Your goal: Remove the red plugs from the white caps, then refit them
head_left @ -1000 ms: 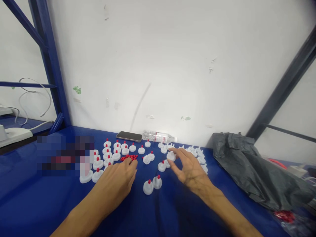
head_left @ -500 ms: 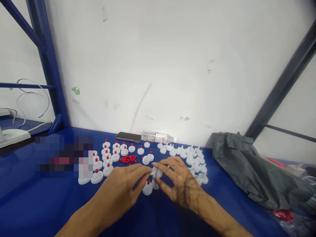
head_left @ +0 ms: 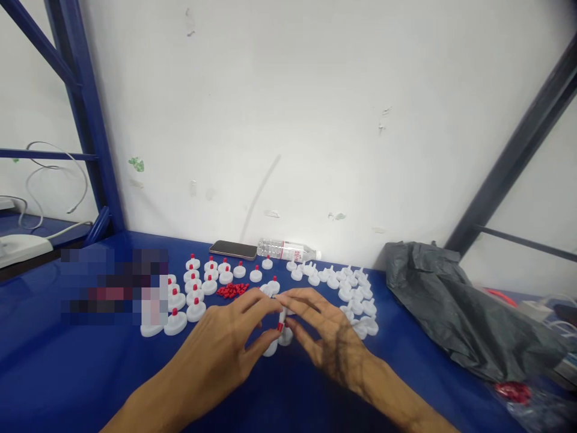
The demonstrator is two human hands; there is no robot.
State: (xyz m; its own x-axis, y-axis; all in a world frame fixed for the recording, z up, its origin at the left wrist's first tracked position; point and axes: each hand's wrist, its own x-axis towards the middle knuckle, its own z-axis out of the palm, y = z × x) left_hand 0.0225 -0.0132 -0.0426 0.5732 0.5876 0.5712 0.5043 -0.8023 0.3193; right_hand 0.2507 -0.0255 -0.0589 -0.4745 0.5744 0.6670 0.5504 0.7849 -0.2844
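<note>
My left hand (head_left: 237, 329) and my right hand (head_left: 322, 325) meet above the middle of the blue table. Between their fingertips they pinch a white plastic nozzle cap (head_left: 283, 314). A small red tip (head_left: 280, 328) shows on its lower end, against my left thumb. My fingers hide much of this piece. Just beneath, two white caps (head_left: 285, 337) stand on the table, partly covered by my hands. Behind my fingers is another white cap with a red tip (head_left: 274, 285). Left of it lies a pile of loose red tips (head_left: 232, 291).
Rows of red-tipped white caps (head_left: 195, 294) stand at left. White caps without red tips (head_left: 356, 294) cluster at right. A phone (head_left: 233, 249) and a water bottle (head_left: 288, 249) lie by the wall. A dark plastic bag (head_left: 433, 294) covers the right side of the blue table (head_left: 54, 373).
The white cap between my hands has been turned, and a red tip now shows low on it beside my left thumb. Both hands stay in nearly the same place.
</note>
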